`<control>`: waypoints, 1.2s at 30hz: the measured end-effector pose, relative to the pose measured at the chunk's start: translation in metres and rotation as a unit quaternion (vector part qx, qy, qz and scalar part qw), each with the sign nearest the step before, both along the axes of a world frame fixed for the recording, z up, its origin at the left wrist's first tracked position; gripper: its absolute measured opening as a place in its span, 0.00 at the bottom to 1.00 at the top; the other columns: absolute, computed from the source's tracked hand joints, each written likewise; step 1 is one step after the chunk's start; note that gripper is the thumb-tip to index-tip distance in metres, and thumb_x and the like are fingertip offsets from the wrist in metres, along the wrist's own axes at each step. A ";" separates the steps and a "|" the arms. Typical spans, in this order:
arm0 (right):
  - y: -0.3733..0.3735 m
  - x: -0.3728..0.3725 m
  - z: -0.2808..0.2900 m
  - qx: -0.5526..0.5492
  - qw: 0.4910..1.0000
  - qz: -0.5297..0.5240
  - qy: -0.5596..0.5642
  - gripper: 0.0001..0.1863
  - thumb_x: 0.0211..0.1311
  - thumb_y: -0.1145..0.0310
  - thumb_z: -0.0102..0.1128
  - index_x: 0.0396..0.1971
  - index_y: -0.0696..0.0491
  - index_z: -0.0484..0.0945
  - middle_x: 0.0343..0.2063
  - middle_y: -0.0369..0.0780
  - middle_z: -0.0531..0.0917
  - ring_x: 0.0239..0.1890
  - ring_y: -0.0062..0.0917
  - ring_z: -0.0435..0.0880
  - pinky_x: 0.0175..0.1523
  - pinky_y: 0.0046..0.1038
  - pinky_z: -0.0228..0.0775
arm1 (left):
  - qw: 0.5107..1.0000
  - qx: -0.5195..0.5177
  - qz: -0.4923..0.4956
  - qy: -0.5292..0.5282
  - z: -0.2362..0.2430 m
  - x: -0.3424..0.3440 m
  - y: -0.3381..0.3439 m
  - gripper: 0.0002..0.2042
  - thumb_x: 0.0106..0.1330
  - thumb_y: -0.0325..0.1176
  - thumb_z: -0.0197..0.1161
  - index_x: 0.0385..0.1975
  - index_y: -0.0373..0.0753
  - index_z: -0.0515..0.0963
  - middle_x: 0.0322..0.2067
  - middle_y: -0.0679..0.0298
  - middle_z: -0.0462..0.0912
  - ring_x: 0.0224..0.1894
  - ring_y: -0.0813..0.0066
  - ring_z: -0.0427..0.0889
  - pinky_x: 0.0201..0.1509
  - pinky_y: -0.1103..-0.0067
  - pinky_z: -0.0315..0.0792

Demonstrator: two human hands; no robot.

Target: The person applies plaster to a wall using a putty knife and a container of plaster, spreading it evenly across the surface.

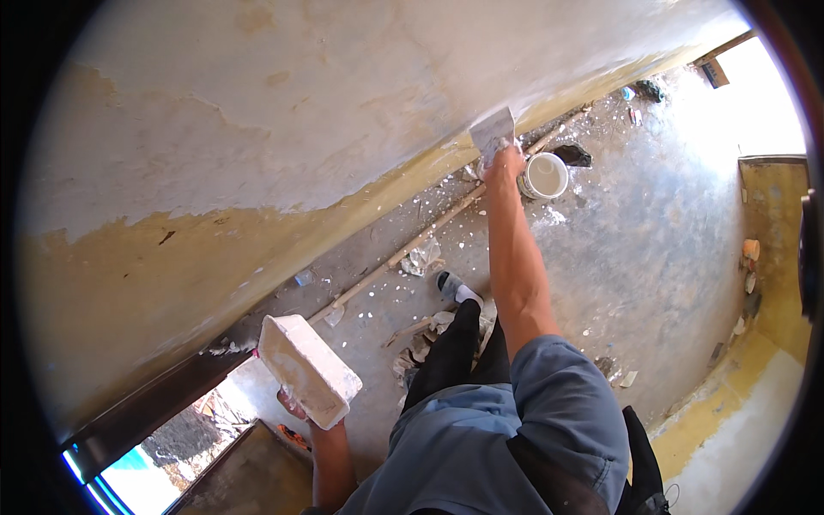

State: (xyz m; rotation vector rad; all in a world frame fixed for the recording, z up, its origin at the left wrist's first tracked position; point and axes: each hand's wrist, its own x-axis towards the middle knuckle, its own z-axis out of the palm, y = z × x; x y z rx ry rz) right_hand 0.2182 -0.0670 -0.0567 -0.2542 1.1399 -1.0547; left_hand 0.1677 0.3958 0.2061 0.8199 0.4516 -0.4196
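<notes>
The putty knife (493, 130) is pressed flat against the wall (283, 112), its wide blade pointing up and away, its long axis in line with the outstretched forearm. The right hand (505, 160) is clenched around its handle, far out in the scene, just above the yellow lower band of the wall. The left hand (293, 403), near and to the left, grasps the underside of a white rectangular plaster tray (307, 369); its fingers are mostly hidden beneath it. The tray's long axis runs from far left to near right, and it is tilted toward the wall.

The wall is coated in pale, patchy plaster above and yellow paint below. The concrete floor (652, 249) is strewn with plaster flecks and crumpled scraps. A white bucket (544, 176) stands on the floor just right of the right hand, and a long wooden stick (403, 251) lies along the wall's base. A doorway at far right is bright with daylight.
</notes>
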 end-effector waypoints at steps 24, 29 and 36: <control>-0.056 -0.005 0.064 -0.218 0.916 0.054 0.331 0.15 0.48 0.75 0.46 0.36 0.55 0.78 0.35 0.41 0.80 0.36 0.32 0.77 0.43 0.29 0.66 | 0.986 -0.128 -0.099 -0.031 -0.019 0.001 0.032 0.33 0.55 0.55 0.45 0.58 0.41 0.59 0.56 0.57 0.65 0.54 0.61 0.69 0.58 0.66 0.62; -0.025 0.003 0.030 -0.349 0.732 0.185 0.555 0.12 0.51 0.73 0.45 0.32 0.54 0.77 0.40 0.33 0.79 0.42 0.26 0.72 0.54 0.32 0.53 | 0.991 -0.124 -0.014 0.038 -0.041 0.003 0.059 0.37 0.50 0.57 0.51 0.59 0.43 0.58 0.56 0.58 0.65 0.53 0.55 0.69 0.56 0.57 0.63; 0.070 0.043 0.009 -0.190 0.933 0.106 0.287 0.09 0.51 0.72 0.47 0.27 0.57 0.78 0.25 0.43 0.79 0.28 0.32 0.75 0.39 0.32 0.65 | 0.985 -0.165 -0.056 0.014 -0.017 0.006 0.020 0.37 0.49 0.56 0.52 0.59 0.45 0.59 0.56 0.58 0.66 0.54 0.54 0.69 0.54 0.56 0.64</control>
